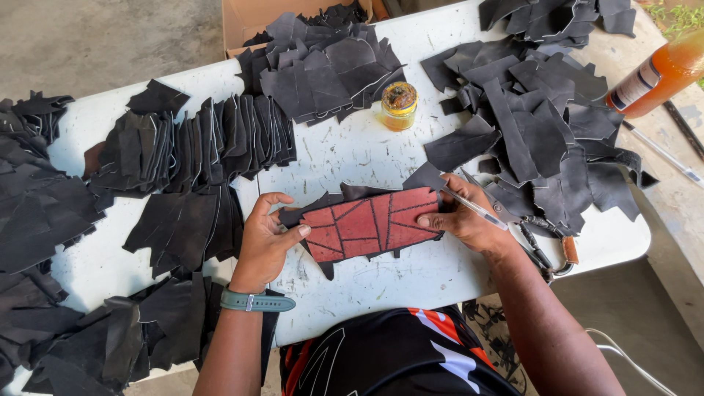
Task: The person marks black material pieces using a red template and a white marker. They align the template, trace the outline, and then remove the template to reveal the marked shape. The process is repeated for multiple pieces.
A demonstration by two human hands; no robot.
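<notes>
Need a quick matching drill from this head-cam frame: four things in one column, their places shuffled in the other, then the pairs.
Things:
1. red pattern piece
2. small jar
3. orange bottle
4. pen

Places:
A. lying at the far right edge of the table
B. pressed flat between both hands
C. in the right hand
D. standing between the two black leather heaps

Pairs: 1-B, 2-D, 3-A, 4-C. The left hand pins the pattern's left end.

Packages and labels on your table

Orange bottle (660,73) with white label far right; small yellow jar (399,105) at centre; brown cardboard box (249,18) behind the table.
</notes>
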